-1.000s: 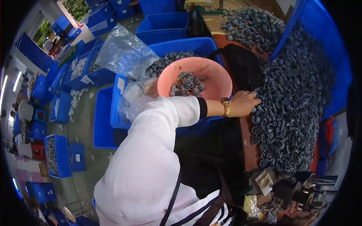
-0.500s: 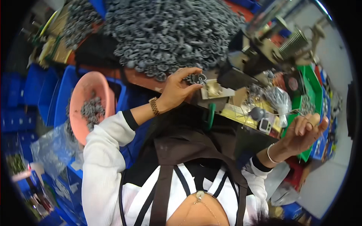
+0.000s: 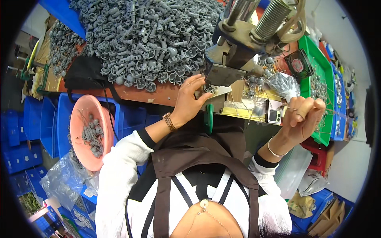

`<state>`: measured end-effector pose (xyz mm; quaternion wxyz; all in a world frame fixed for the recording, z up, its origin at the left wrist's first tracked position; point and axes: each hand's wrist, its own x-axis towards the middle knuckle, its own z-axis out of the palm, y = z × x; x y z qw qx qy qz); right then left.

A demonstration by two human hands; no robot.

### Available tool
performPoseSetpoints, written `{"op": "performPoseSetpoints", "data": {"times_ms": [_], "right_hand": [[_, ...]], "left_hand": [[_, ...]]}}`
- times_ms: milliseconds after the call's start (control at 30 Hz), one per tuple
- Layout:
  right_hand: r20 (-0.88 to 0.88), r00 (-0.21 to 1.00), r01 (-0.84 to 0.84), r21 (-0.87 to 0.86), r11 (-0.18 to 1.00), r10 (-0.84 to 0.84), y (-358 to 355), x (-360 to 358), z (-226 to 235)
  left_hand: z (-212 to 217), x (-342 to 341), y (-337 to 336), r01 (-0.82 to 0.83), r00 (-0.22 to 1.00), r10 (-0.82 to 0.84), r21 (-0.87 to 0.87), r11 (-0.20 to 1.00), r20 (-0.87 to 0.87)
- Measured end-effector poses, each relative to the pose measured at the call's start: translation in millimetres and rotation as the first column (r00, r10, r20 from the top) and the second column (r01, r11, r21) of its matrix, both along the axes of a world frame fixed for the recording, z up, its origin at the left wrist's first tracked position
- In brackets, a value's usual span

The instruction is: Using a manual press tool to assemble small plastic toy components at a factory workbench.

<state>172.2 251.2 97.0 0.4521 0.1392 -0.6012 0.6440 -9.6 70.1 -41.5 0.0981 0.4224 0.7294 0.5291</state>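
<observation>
Clasping a small grey part (image 3: 210,88) between thumb and fingertips, my left hand (image 3: 190,99) is keeping its grip only partly closed, the part filling the gap. On my feed the part is sitting at the foot of a dark press (image 3: 226,73), just beside a pale flat plate (image 3: 222,92), and a green handle (image 3: 209,119) is hanging just below. My right hand (image 3: 302,119) is hovering well apart from the left, its fingers curling inward; a thin strand is showing at them, but I am unable to tell whether that grip is pinching it. Near that hand, a small pale device (image 3: 274,115) is lying on the bench (image 3: 160,94), and a green tray (image 3: 324,138) is standing beyond. Behind the left hand, a broad heap (image 3: 151,43) of similar grey parts is covering the bench. Farther left, a pink basin (image 3: 85,106) is leaning over a blue crate (image 3: 64,115) and holding more grey pieces.
</observation>
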Motion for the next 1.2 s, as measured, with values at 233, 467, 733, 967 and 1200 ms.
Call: {"op": "performPoseSetpoints", "data": {"times_ms": [233,467,733,967,1200], "right_hand": [[0.157,0.987,-0.02,0.016,1.0,0.018,-39,-7,-15],[0.494,0.845,-0.041,-0.322,0.946,0.205,-84,-7,-32],[0.745,0.661,0.125,-0.226,0.966,0.089,-89,-26,-58],[0.714,0.631,0.276,0.16,0.948,-0.304,-99,-56,-82],[0.7,0.614,0.329,0.192,0.925,-0.364,-103,-59,-76]], "left_hand": [[26,-27,-8,-0.029,0.987,0.027,-0.011,1.0,-0.156],[24,-91,-5,-0.001,0.648,-0.184,-0.242,0.97,-0.739],[33,-81,-4,0.018,0.858,0.008,0.046,0.999,-0.513],[42,-49,-29,0.082,0.646,-0.334,0.373,0.924,0.686],[49,-42,-36,0.223,0.812,-0.394,0.395,0.891,0.431]]}}
